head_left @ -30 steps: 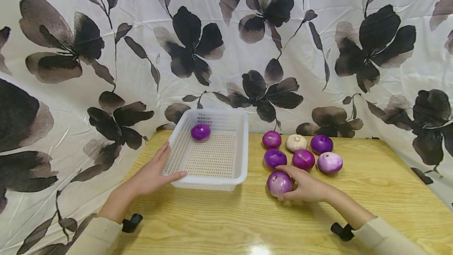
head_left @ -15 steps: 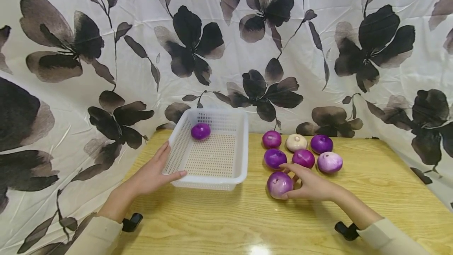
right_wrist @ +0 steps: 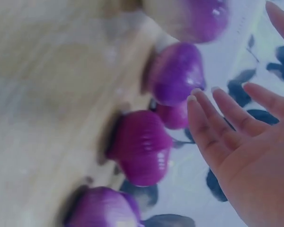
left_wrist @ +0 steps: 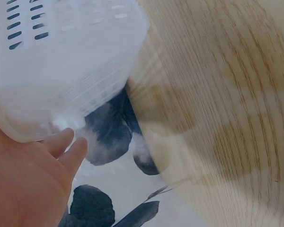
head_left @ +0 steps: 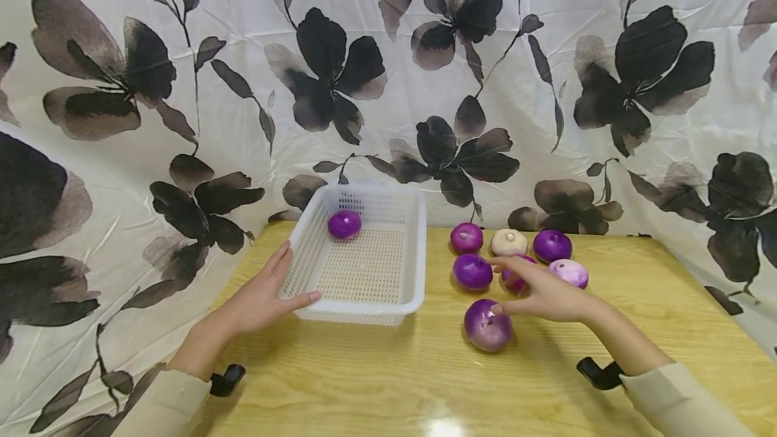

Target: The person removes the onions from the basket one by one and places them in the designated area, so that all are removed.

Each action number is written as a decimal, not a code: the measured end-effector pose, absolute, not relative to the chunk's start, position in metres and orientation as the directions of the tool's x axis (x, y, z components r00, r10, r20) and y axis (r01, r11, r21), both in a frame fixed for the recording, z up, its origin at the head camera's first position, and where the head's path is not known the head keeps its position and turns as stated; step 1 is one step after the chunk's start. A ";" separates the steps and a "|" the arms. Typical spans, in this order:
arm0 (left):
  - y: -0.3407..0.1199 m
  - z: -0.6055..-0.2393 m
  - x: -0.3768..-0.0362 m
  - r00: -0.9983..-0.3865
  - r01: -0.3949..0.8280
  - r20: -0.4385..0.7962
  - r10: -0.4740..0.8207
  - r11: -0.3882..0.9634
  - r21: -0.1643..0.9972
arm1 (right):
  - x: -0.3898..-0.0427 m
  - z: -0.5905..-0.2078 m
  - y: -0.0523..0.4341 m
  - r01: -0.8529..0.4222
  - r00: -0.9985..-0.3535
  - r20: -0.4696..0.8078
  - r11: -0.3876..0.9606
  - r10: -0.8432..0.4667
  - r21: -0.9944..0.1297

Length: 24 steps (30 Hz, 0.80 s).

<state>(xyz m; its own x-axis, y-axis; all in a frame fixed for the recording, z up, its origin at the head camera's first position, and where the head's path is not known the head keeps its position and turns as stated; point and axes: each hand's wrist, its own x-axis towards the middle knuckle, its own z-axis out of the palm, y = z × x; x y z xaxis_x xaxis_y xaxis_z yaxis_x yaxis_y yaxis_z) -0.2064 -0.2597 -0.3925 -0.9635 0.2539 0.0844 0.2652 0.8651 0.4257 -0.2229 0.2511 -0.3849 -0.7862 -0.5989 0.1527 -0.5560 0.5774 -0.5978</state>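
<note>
While the left hand [head_left: 262, 297] holds the near-left corner of a white perforated basket [head_left: 405, 297] — fingers laid along its outer wall, thumb curled over the rim — the right hand [head_left: 544, 293] hovers open above a cluster of onions on the wooden table [head_left: 376, 376], fingers spread and gripping nothing. Its thumb sits just above a pale purple onion [head_left: 487, 324], which lies alone on the near side of the group, apart from the rest. Beneath and beyond the outstretched fingers lie a dark purple onion [head_left: 472, 270], a magenta onion [head_left: 514, 280] partly hidden by the hand, and a whitish-purple onion [head_left: 569, 272]; farther back sit three more — one reddish-purple [head_left: 466, 237], one cream [head_left: 508, 242], one deep purple [head_left: 552, 245]. Inside the basket, a single purple onion [head_left: 344, 224] rests in the far-left corner. A flower-printed sheet [head_left: 182, 86] hangs behind the table.
</note>
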 end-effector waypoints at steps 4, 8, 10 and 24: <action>-0.260 -0.391 -0.208 -0.963 0.268 0.089 0.255 0.865 0.424 | -0.229 -0.373 0.247 -0.584 -0.777 0.173 0.590 -0.605 -0.557; -0.260 -0.392 -0.209 -0.962 0.271 0.095 0.255 0.866 0.420 | -0.233 -0.365 0.239 -0.591 -0.771 0.177 0.583 -0.612 -0.557; -0.260 -0.392 -0.209 -0.962 0.271 0.093 0.256 0.866 0.420 | -0.235 -0.361 0.233 -0.590 -0.767 0.171 0.576 -0.618 -0.565; -0.259 -0.394 -0.209 -0.961 0.274 0.089 0.261 0.867 0.417 | -0.265 -0.329 0.178 -0.648 -0.721 0.198 0.544 -0.665 -0.533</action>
<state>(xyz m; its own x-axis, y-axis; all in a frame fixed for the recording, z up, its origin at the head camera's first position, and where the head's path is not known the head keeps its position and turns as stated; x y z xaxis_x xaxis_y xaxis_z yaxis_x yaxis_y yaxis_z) -0.2094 -0.2590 -0.3937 -0.9611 0.2613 0.0892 0.2743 0.8666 0.4169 -0.2649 0.1782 -0.3289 -0.7206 -0.6645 0.1980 -0.6480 0.5438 -0.5333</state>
